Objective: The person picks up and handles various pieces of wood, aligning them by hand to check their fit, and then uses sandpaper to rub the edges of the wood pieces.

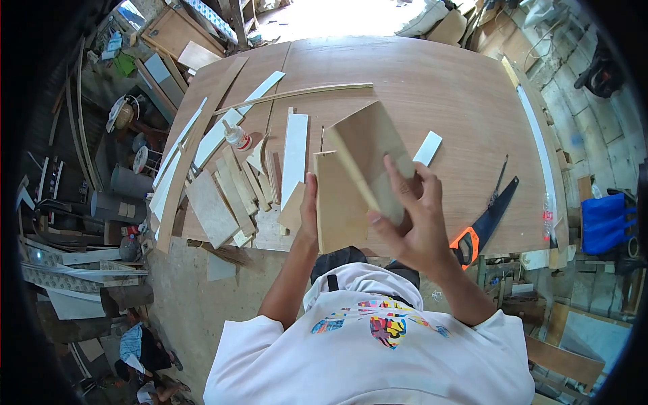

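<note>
My left hand (pixel 308 209) is closed along the left edge of a pale wooden board (pixel 337 209), held upright above the table's near edge. My right hand (pixel 415 206) grips a second wooden board (pixel 371 152), its thumb at the lower edge and its fingers against the face. This second board leans at an angle and overlaps the first at its upper right. To the right of my right hand, a handsaw (pixel 486 219) with an orange and black handle lies on the table. A small white strip (pixel 427 148) lies just behind the right hand.
On the brown table (pixel 466 88), several wood offcuts (pixel 236 182) and white strips (pixel 295 152) lie to the left. A white glue bottle (pixel 237 136) stands among them. A long wooden strip (pixel 202 145) crosses the left side. A plastic bottle (pixel 547 217) is near the right edge.
</note>
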{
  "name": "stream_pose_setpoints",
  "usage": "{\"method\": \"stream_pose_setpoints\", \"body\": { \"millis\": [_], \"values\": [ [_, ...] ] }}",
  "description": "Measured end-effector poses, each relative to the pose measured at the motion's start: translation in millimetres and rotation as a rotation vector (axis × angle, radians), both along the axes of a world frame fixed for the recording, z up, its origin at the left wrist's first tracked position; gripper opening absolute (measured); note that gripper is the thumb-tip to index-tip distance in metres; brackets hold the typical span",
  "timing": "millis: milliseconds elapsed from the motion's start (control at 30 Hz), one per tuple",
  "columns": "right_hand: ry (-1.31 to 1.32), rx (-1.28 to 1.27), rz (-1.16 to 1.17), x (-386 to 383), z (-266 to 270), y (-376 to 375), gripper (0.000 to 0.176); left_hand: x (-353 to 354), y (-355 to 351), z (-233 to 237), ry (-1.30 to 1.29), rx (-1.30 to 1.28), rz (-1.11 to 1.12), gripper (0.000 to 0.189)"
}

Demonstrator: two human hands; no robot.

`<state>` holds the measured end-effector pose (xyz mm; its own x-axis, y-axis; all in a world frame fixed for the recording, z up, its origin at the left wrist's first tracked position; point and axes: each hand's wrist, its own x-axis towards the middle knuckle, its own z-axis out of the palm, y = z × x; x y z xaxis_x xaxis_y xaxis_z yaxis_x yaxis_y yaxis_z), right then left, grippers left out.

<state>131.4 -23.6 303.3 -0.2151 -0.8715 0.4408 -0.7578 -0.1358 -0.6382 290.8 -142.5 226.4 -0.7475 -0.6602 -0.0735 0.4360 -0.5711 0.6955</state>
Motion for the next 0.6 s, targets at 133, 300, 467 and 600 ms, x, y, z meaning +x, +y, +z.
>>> {"method": "stream_pose_setpoints", "body": {
  "millis": [133, 300, 467, 600],
  "values": [
    [0.232, -0.004, -0.069, 12, -16, -18, 0.069, -9, 14, 1, -0.082, 0.061, 0.034, 0.080],
    [0.052, 0.087, -0.179, -25, -19, -68, 0.066, -10, 12, -9, 0.158, 0.236, -0.269, 0.077],
    [0.208, -0.026, -0.108, -6, -8, -31, 0.065, -8, 2, -3, 0.148, 0.251, -0.233, 0.077],
    [0.233, 0.063, -0.057, -17, -33, -52, 0.065, -8, 1, -16, -0.030, 0.333, -0.223, 0.076]
  ]
}}
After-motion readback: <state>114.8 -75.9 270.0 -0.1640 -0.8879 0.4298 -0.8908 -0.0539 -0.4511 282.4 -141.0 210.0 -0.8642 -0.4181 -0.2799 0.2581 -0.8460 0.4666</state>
